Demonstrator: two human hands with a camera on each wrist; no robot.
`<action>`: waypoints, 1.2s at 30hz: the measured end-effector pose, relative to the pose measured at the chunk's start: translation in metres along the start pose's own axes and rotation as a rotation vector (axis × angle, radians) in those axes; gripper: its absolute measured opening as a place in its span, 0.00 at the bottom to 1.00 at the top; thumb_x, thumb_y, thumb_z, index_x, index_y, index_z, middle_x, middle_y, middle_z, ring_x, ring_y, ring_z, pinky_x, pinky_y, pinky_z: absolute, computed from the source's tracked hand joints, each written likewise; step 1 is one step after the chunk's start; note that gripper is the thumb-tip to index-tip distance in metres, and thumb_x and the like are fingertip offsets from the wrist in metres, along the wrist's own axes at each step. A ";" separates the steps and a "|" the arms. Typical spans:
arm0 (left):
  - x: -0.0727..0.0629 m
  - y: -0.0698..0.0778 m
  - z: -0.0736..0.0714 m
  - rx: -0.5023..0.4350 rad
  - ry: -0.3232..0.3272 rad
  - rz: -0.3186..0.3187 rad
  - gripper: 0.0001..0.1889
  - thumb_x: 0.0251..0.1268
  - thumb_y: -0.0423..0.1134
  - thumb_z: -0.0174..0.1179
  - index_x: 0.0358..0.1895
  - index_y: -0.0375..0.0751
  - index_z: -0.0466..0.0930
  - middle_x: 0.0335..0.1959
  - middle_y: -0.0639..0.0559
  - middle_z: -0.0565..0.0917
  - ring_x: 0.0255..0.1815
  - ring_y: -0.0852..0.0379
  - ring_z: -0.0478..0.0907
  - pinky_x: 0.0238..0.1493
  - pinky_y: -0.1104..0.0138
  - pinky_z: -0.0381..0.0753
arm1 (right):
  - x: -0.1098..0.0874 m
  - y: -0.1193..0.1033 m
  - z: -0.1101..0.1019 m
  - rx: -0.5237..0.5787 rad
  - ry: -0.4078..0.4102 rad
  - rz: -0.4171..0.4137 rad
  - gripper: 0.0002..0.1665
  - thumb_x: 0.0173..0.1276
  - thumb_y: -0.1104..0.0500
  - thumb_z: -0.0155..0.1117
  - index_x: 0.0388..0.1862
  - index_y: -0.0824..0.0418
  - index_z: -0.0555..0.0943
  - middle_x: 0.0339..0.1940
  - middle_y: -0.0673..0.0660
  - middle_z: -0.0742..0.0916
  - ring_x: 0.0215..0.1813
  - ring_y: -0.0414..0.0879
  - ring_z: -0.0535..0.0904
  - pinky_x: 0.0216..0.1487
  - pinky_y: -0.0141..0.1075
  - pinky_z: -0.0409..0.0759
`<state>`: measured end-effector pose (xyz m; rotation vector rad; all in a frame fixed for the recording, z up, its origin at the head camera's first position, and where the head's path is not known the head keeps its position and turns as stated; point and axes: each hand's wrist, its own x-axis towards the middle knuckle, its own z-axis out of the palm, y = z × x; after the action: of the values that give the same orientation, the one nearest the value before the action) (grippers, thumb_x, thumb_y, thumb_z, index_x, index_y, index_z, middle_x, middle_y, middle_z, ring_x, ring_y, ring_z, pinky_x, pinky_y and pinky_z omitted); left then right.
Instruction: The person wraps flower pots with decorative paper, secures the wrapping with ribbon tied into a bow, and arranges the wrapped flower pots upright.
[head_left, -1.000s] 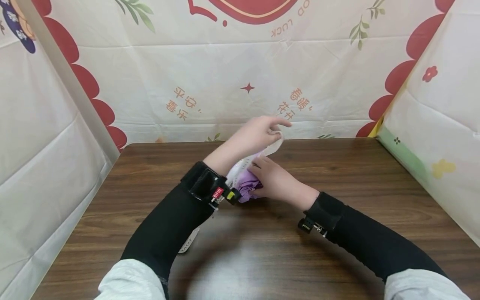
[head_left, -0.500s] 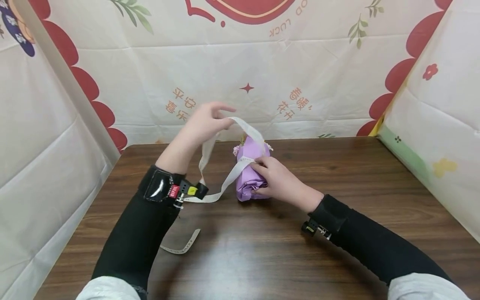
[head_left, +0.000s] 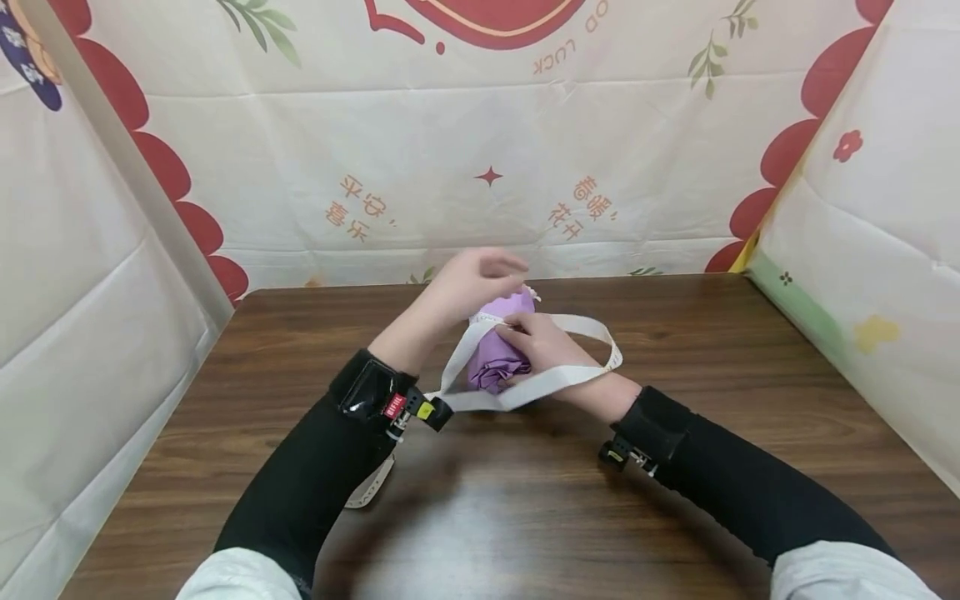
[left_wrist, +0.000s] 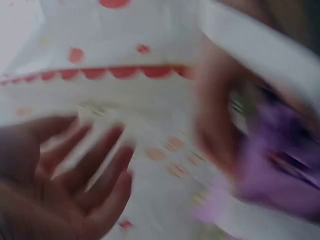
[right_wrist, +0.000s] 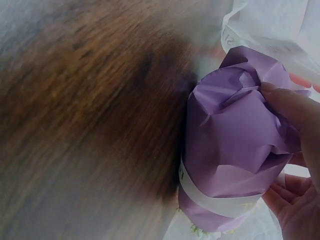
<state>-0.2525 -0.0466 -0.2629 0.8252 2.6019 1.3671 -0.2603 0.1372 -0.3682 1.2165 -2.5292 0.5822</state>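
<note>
A small bouquet wrapped in purple paper [head_left: 495, 364] lies on the table, its folded end toward me and small pale flowers at the far end. My right hand [head_left: 551, 343] holds the bouquet from the right side, with the thumb [right_wrist: 285, 100] on the paper in the right wrist view. A white printed ribbon [head_left: 480, 402] goes round the wrap and loops out over my right wrist. My left hand [head_left: 474, 285] is above the bouquet's far part. In the left wrist view its fingers [left_wrist: 107, 185] are spread and blurred, with nothing between them.
A loose strip of white ribbon [head_left: 372, 485] lies on the brown wooden table [head_left: 675, 333], partly behind the left forearm. Printed white cloth [head_left: 420, 142] hangs at the back and on both sides.
My left hand swung left with the ribbon raised, then came back right over the bouquet without it. The ribbon loop now lies across the right wrist. The right hand stays on the bouquet.
</note>
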 end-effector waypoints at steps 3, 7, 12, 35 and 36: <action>-0.003 -0.033 0.010 0.224 0.074 -0.101 0.20 0.63 0.45 0.66 0.56 0.43 0.79 0.50 0.47 0.83 0.48 0.54 0.79 0.50 0.61 0.77 | -0.003 0.001 -0.001 -0.145 0.004 -0.094 0.45 0.41 0.49 0.83 0.58 0.68 0.79 0.50 0.67 0.79 0.50 0.59 0.75 0.53 0.50 0.74; -0.006 -0.063 0.024 0.430 0.060 -0.136 0.22 0.58 0.42 0.68 0.55 0.41 0.78 0.53 0.44 0.81 0.42 0.50 0.78 0.43 0.59 0.77 | -0.004 0.002 0.000 -0.146 0.006 -0.090 0.46 0.41 0.49 0.84 0.58 0.67 0.79 0.51 0.66 0.79 0.51 0.60 0.75 0.54 0.50 0.74; -0.002 -0.073 0.025 0.581 0.118 -0.055 0.12 0.60 0.33 0.59 0.46 0.40 0.85 0.54 0.43 0.82 0.50 0.48 0.80 0.46 0.57 0.77 | -0.005 0.002 0.001 -0.131 0.011 -0.077 0.48 0.41 0.49 0.84 0.60 0.69 0.78 0.52 0.66 0.79 0.51 0.60 0.75 0.54 0.50 0.74; -0.006 -0.104 0.022 -0.304 0.134 -0.137 0.22 0.65 0.28 0.53 0.64 0.33 0.73 0.55 0.36 0.80 0.48 0.45 0.79 0.52 0.53 0.79 | -0.004 0.000 0.002 -0.107 -0.005 -0.031 0.50 0.41 0.48 0.85 0.63 0.67 0.76 0.54 0.65 0.78 0.54 0.60 0.74 0.56 0.50 0.73; -0.006 -0.106 0.023 -0.260 0.140 -0.100 0.23 0.63 0.26 0.56 0.62 0.34 0.75 0.53 0.38 0.81 0.47 0.47 0.79 0.51 0.56 0.79 | -0.003 0.000 0.002 -0.104 -0.004 -0.033 0.50 0.41 0.49 0.85 0.63 0.67 0.76 0.54 0.65 0.78 0.54 0.60 0.74 0.56 0.51 0.73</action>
<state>-0.2849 -0.0805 -0.3606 0.5738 2.4477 1.7406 -0.2588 0.1386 -0.3713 1.2208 -2.5044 0.4357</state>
